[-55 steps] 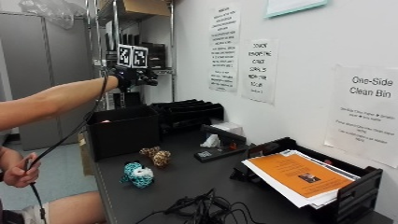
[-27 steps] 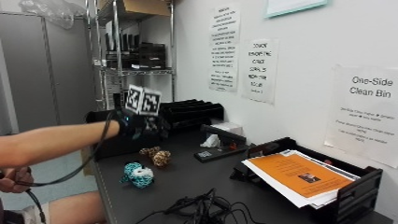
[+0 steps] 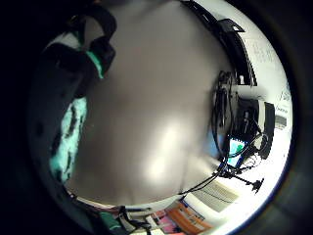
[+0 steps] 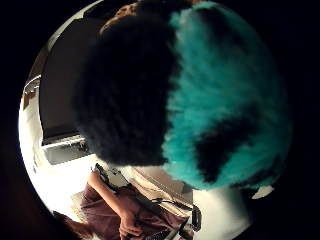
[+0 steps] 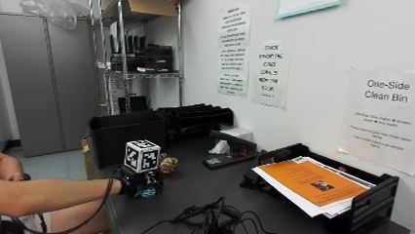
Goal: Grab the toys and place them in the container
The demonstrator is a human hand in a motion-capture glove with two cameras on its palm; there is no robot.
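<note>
Container [image 5: 126, 136]: black open bin at the table's [image 5: 195, 185] far left edge; contents not visible. Brown toy [image 5: 168, 165]: on the table, just beside the hand. Teal-and-black plush toy [image 4: 220, 100]: on the table under the gloved right hand [image 5: 137, 183]; whether its fingers grip it cannot be told. Paper tray [image 5: 363, 204], cables [image 5: 207, 219] nearby. A second ago the hand hung high above the container.

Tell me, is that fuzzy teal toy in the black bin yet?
Not yet. The teal toy lies on the table under the gloved right hand, outside the black bin behind it.
</note>
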